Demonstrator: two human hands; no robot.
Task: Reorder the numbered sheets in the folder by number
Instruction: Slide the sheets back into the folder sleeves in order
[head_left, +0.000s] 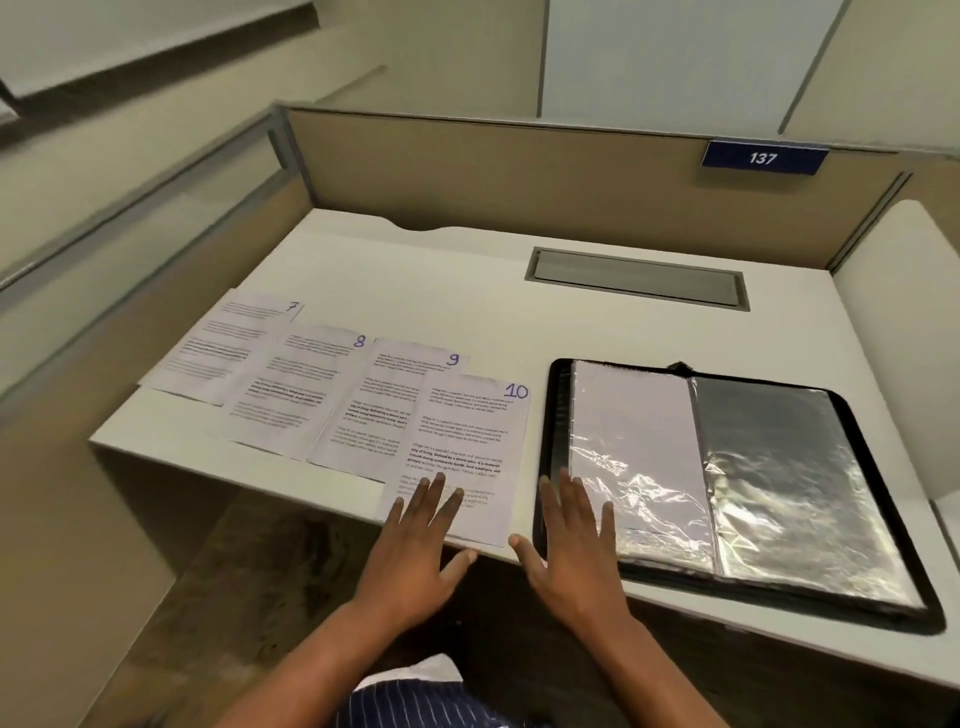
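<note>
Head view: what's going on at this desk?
A person is sorting numbered sheets at a white desk. Sheet 7, sheet 8, sheet 9 and sheet 10 lie in an overlapping row, left of an open black folder with clear sleeves. The left hand rests flat on the bottom of sheet 10. The right hand lies open at the folder's near left corner. Neither hand grips anything.

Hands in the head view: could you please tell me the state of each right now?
Left hand: open, straight fingers on sheet 10.
Right hand: open, fingers spread at the left edge of the folder, holding nothing.
</note>
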